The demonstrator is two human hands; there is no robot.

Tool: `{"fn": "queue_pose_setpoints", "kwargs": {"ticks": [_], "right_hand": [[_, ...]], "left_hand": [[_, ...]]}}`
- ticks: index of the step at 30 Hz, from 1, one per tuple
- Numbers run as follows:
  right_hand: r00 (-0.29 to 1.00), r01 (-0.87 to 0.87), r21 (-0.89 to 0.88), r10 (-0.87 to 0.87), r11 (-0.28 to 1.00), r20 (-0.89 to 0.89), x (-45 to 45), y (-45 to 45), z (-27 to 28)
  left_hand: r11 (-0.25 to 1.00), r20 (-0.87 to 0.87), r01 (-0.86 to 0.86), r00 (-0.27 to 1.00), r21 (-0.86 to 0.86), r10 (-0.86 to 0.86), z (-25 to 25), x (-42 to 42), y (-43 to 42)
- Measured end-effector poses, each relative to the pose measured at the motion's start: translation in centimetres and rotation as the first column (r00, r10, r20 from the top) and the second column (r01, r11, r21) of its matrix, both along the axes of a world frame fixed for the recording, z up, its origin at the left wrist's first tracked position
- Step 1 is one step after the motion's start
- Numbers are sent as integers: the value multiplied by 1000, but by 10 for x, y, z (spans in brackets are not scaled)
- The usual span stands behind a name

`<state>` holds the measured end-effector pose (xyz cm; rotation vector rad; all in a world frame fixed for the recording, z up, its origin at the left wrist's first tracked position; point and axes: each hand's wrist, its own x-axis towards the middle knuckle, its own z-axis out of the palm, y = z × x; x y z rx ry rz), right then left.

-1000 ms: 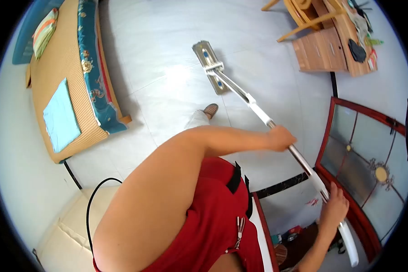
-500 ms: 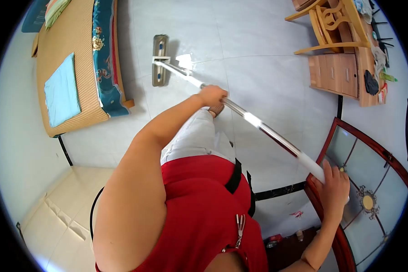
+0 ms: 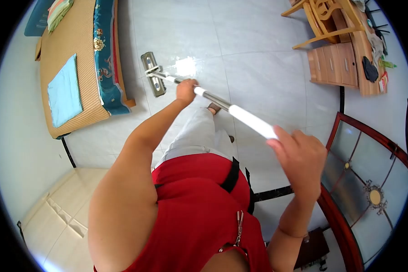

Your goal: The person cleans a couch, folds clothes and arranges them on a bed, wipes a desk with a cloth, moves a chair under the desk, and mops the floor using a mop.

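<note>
A flat mop with a long metal and white pole (image 3: 251, 120) slants across the view. My left hand (image 3: 186, 92) wraps around the lower part of the pole. Its upper end, a white grip, is in my right hand (image 3: 301, 156), closed at the tip. On the grey tiled floor at the pole's far end rests the rectangular mop head (image 3: 153, 86), turned at a slant beside the bed. Just right of it a bright patch of light (image 3: 186, 66) reflects off the floor.
At the left stands a bed with a woven mat (image 3: 72, 41) and a folded blue cloth (image 3: 65, 93). A wooden chair (image 3: 324, 22) and a desk with drawers (image 3: 333, 65) are at the upper right. A red-framed glass door (image 3: 349, 136) stands on the right.
The mop head has slid left and toward me, and has turned to a slant. Both hands have moved left with the pole, the right one also farther forward.
</note>
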<state>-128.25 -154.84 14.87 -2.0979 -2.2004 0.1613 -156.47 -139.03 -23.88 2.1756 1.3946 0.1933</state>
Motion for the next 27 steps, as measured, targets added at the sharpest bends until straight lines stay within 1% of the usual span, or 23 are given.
{"fn": "queue_pose_setpoints", "kwargs": {"ticks": [1, 2, 3, 4, 5, 6, 7, 8, 9, 11, 15, 16, 17, 18, 19, 21, 22, 25, 27], "right_hand": [[999, 41, 10, -41, 999, 18, 10, -15, 8], [996, 82, 21, -83, 996, 38, 21, -30, 16], [990, 134, 67, -136, 989, 35, 31, -45, 25], [981, 185, 114, -189, 976, 30, 40, -61, 36], [966, 248, 148, -256, 957, 38, 47, -77, 50], [946, 310, 183, -322, 933, 43, 54, -95, 64], [914, 378, 196, -398, 905, 72, 61, -117, 79], [841, 514, 190, -535, 836, 77, 63, -139, 92], [821, 550, 197, -569, 812, 50, 65, -154, 106], [750, 622, 245, -655, 744, 87, 64, -178, 122], [712, 625, 306, -686, 718, 154, 68, -197, 127], [712, 615, 325, -683, 718, 162, 77, -199, 124], [712, 606, 342, -682, 718, 169, 85, -205, 124], [729, 633, 305, -681, 711, 73, 94, -214, 126], [744, 626, 286, -665, 726, 60, 103, -217, 127], [771, 613, 230, -636, 756, 32, 113, -212, 126], [745, 662, 169, -665, 730, -44, 113, -199, 119], [744, 669, 32, -668, 743, -31, 106, -155, 86], [719, 666, -177, -686, 725, -107, 86, -119, 66]], "left_hand": [[999, 50, 36, 998, -1, -36, 1, 20, -7], [997, 103, 70, 992, 17, -71, 14, 47, -15], [995, 167, 101, 981, 6, -100, 23, 73, -24], [986, 258, 166, 953, -12, -158, 29, 99, -32], [979, 307, 202, 933, -11, -189, 30, 126, -42], [976, 386, 216, 901, -4, -198, 43, 153, -55], [958, 402, 287, 878, -7, -260, 57, 178, -65], [942, 436, 335, 846, 14, -307, 64, 203, -77], [922, 474, 386, 804, 45, -359, 72, 226, -88], [898, 577, 434, 718, 67, -390, 82, 265, -110], [862, 534, 502, 711, 71, -458, 83, 314, -127], [821, 485, 571, 712, 20, -507, 85, 317, -122], [819, 496, 574, 708, 12, -503, 87, 314, -126], [817, 504, 577, 703, 10, -502, 96, 307, -123], [815, 511, 580, 696, 13, -504, 103, 301, -115], [801, 472, 597, 721, -50, -508, 105, 278, -110], [810, 447, 583, 742, -64, -500, 100, 262, -108], [842, 382, 531, 800, -94, -462, 86, 203, -92], [852, 277, 514, 837, -98, -472, 74, 158, -70]]}}
